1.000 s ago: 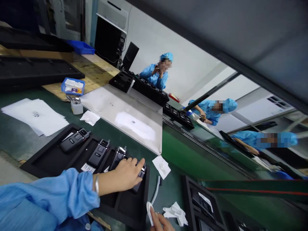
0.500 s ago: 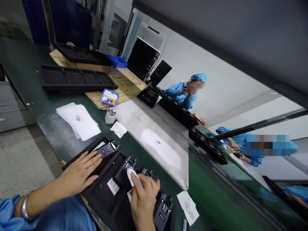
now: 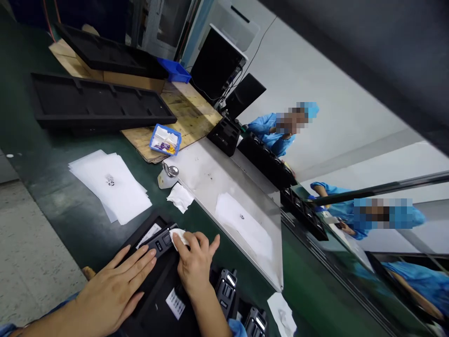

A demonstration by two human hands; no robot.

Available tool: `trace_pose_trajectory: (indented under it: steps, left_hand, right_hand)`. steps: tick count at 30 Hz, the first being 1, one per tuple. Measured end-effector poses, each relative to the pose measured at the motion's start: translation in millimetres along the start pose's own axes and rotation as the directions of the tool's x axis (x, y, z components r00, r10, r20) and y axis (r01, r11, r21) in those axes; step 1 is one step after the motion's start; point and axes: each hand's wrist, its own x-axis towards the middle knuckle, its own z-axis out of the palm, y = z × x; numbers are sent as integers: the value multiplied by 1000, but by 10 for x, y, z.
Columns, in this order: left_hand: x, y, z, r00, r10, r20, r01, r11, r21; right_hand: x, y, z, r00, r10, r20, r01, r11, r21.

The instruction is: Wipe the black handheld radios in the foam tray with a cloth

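Note:
A black foam tray lies before me with several black handheld devices in it that look like two-way radios. My left hand rests flat, fingers stretched, on the lower end of the farthest-left radio. Pinched in my right hand is a white wiping cloth, pressed against the top end of that same radio. Beyond my right forearm lie another radio and a third radio. A white barcode label shows in the tray between my arms.
Behind the tray are white sheets, a pump bottle, a crumpled tissue and a small blue box. A pale metal-edged board lies to the right. Black trays sit farther back. Co-workers in blue work across the bench.
My right hand has moved left with the cloth, from the middle radios to the leftmost one. My left hand stays on that radio. The view has shifted.

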Motion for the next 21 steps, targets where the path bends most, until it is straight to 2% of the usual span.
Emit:
trace_pose_trajectory:
  steps: [4, 8, 12, 15, 18, 21]
  left_hand:
    - [15, -32, 13, 1000, 5, 3, -5, 1000, -25]
    - [26, -45, 18, 1000, 23, -9, -23, 1000, -16]
    - [64, -47, -6, 999, 30, -29, -29, 999, 16]
    - [81, -55, -24, 998, 56, -8, -56, 997, 62]
    - [69, -55, -19, 997, 71, 24, -73, 993, 90]
    - [52, -48, 2, 998, 63, 26, -65, 993, 103]
  right_hand:
    - [42, 47, 7, 999, -34, 39, 35, 999, -9]
    - [-22, 71, -18, 999, -16, 38, 15, 1000, 16]
    - [132, 79, 34, 995, -81, 55, 77, 995, 70]
    - [222, 186, 28, 986, -150, 68, 139, 980, 142]
    - [142, 331, -64, 982, -181, 57, 164, 962, 220]
    - [129, 419, -117, 971, -221, 93, 189, 943, 273]
